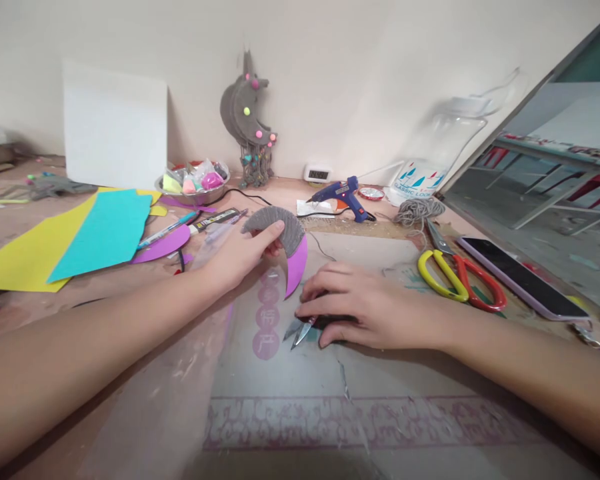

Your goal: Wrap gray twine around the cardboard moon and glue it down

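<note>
Scissors (pixel 461 270) lie beyond the right hand (pixel 353 303) (gripping snips (pixel 305 332)); left hand (pixel 254 251) pinches a crescent (pixel 295 240).

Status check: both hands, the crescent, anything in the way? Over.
Left hand pinching purple crescent, upper part wrapped in gray yarn. Right hand holding snips, blades parted below crescent's tip. Scissors lie beyond right forearm, apparently out of the way.

Snips (pixel 304 331) partly hidden by right hand (pixel 353 303), both forearms (pixel 115 350) cut off
</note>
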A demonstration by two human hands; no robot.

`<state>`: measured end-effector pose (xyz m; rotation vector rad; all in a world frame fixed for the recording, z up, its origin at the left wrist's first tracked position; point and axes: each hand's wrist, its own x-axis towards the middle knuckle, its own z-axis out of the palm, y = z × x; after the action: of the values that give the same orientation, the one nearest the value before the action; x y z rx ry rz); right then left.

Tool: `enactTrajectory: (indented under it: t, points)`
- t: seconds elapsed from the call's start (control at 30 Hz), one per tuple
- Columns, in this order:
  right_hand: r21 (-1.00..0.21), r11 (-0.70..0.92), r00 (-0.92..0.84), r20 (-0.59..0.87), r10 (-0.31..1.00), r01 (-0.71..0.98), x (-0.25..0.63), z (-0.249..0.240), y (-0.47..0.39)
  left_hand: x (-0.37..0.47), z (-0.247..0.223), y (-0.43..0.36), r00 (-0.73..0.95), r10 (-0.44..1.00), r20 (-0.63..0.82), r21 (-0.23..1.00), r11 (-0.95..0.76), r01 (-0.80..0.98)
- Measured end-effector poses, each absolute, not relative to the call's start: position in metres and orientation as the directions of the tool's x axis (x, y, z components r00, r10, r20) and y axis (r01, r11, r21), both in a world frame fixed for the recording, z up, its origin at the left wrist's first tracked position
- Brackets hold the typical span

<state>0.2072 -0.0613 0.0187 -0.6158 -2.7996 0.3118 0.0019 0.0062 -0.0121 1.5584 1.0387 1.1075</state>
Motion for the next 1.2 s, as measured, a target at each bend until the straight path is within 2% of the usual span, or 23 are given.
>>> enactTrajectory:
  t: [0.17,0.27,0.33,0.43,0.53,0.87,1.2]
  points:
    - [-0.010,0.911,-0.899,0.158,0.409,0.413,0.202,0.012,-0.066,0.004,-0.013,0.006,0.242,0.957,0.158,0.980,-0.182,0.079]
    - [0.052,0.904,-0.890,0.211,0.405,0.424,0.202,0.009,-0.067,0.005,-0.012,0.003,0.255,0.959,0.120,0.987,-0.143,0.073]
    - [0.049,0.870,-0.841,0.287,0.459,0.491,0.204,0.010,-0.066,0.005,-0.008,0.001,0.268,0.957,0.109,0.989,-0.132,0.070]
    - [-0.010,0.733,-0.666,0.411,0.623,0.680,0.209,0.014,-0.063,0.005,-0.002,-0.004,0.278,0.948,0.152,0.970,-0.197,0.143]
    - [-0.074,0.631,-0.536,0.457,0.710,0.773,0.213,0.015,-0.056,0.005,0.002,-0.007,0.320,0.933,0.163,0.949,-0.237,0.208]
    - [-0.003,0.586,-0.531,0.420,0.736,0.810,0.212,-0.005,-0.042,0.007,0.003,-0.008,0.393,0.917,0.064,0.948,-0.178,0.263]
    - [0.025,0.599,-0.559,0.389,0.732,0.801,0.210,-0.008,-0.042,0.005,0.002,-0.009,0.426,0.902,0.070,0.951,-0.190,0.246]
